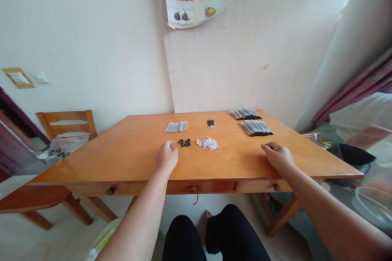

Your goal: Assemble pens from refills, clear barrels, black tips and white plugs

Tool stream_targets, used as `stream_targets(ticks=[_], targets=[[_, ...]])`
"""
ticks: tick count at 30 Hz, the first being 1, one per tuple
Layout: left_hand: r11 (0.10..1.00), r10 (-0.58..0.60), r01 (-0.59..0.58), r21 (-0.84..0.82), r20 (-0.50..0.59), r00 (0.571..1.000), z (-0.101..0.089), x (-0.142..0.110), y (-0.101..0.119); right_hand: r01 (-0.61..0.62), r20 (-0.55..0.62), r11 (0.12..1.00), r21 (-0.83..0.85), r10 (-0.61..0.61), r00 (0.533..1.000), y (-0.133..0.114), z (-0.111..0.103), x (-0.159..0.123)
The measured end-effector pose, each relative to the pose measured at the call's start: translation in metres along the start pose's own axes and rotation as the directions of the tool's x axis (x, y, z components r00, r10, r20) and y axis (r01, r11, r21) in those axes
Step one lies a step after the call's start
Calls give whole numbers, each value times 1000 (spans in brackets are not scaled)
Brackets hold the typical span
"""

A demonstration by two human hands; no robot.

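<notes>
My left hand (168, 156) rests on the wooden table in a loose fist, just left of a small pile of black caps (184, 142). Right of the caps lies a heap of small white pointed pieces (208, 143). Behind them are a row of clear thin tubes (176, 127) and a small bunch of dark sticks with pale ends (210, 124). My right hand (278, 155), also loosely closed, lies on the table's right side. Beyond it are a nearer bundle of clear, black-ended sticks, like pens (256, 127), and a similar farther bundle (245, 113). Nothing shows in either hand.
The wooden table (128, 151) has drawers with round knobs along its front edge and stands against a wall. A wooden chair (69, 120) with a plastic bag is at the left. At the right are a dark container (350, 153) and a clear tub (372, 204).
</notes>
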State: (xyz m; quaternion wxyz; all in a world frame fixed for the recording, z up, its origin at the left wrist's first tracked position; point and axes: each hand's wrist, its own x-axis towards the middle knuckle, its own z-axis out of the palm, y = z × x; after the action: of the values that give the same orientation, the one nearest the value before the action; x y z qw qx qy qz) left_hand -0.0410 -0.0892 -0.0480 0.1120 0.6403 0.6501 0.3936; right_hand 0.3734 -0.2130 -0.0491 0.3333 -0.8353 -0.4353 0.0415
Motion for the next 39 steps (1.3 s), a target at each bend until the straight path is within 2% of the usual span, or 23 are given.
stream_targets(ticks=[9, 15, 19, 30, 34, 39], targets=[[992, -16, 19, -127, 29, 999, 13, 2, -8, -12, -12, 999, 40, 12, 1000, 3, 2, 4], [991, -44, 48, -122, 35, 998, 13, 3, -9, -21, -48, 999, 50, 23, 999, 4, 5, 8], [985, -24, 24, -170, 5, 1000, 15, 3, -11, -18, -58, 998, 66, 22, 998, 3, 5, 10], [980, -73, 70, -187, -8, 997, 7, -1, -7, -12, 2, 994, 108, 12, 1000, 8, 7, 13], [986, -71, 70, -150, 3, 997, 7, 0, -9, -1, -9, 980, 198, 2, 1000, -14, 20, 16], [990, -64, 61, -125, -20, 998, 8, 2, -9, -15, 137, 862, 508, -63, 989, -85, 39, 21]])
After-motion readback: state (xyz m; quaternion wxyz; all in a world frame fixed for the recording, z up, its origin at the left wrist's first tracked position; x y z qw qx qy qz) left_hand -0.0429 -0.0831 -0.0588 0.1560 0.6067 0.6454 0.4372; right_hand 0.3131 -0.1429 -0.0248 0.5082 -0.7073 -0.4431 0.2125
